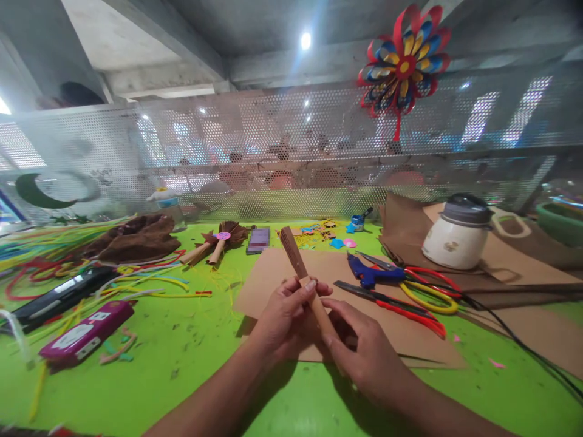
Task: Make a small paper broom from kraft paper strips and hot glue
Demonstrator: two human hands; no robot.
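Note:
Both my hands hold a small brown paper broom [294, 252], raised over the table and tilted with its pleated end up and to the left. My left hand [291, 309] pinches it where the pleats meet the smooth rolled handle. Around the lower handle close the fingers of my right hand [359, 346]. Beneath them lies a flat sheet of brown paper [264, 273]. To the right of the hands rest a blue glue gun [371, 273], scissors with red handles [410, 312] and scissors with a yellow and red handle [430, 297].
Two finished-looking paper brooms [218, 246] lie at the back left beside a phone [259, 240]. A purple case [88, 334], a black case [64, 297] and coloured pipe strips [168, 282] spread leftward. A white jar [456, 237] stands on brown paper at right; a black cable [514, 337] crosses there.

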